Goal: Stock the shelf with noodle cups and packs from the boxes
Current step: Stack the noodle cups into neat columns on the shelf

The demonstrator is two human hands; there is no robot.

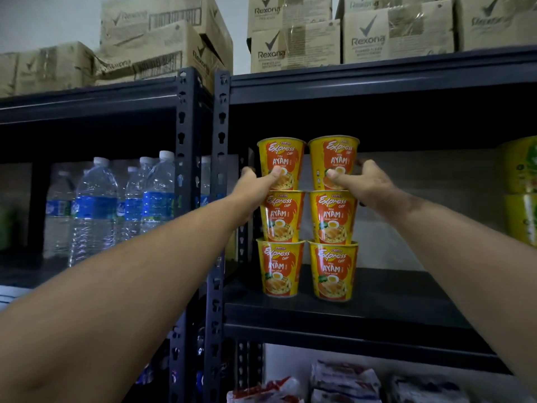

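Two stacks of yellow-and-orange noodle cups, three high, stand side by side on the dark metal shelf (392, 303). My left hand (255, 184) grips the top left cup (283, 158), thumb across its front and fingers round its left side. My right hand (360, 184) grips the top right cup (334, 155), thumb on its front and fingers behind its right side. Both top cups sit on the middle cups (283, 216) below them. The bottom cups (332, 270) rest on the shelf board.
Water bottles (96, 205) fill the left rack. Green-yellow cups (520, 193) stand stacked at the far right of the shelf. Cardboard boxes (369, 39) sit on the top shelves. Noodle packs (343, 376) lie on the shelf below. Black uprights (218, 199) divide the racks.
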